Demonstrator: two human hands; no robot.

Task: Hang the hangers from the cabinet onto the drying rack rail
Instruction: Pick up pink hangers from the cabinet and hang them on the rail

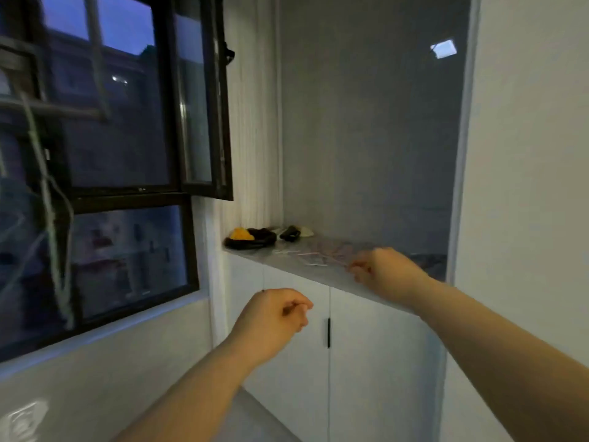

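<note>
A loose pile of thin wire hangers (318, 255), pale and pinkish, lies flat on the grey marbled cabinet top (322, 274). My right hand (382, 269) reaches over the top's front edge and its fingers pinch the right end of the hanger pile. My left hand (271, 317) hovers lower, in front of the white cabinet doors, with fingers curled shut and nothing seen in them. Outside the window at the upper left runs a blurred grey bar of the drying rack (47, 106).
A dark bundle with an orange item (248, 239) and a small dark object (291, 232) sit at the left end of the cabinet top. The black window sash (207, 100) swings open into the room. A black door handle (328, 332) marks the cabinet front. White wall stands on the right.
</note>
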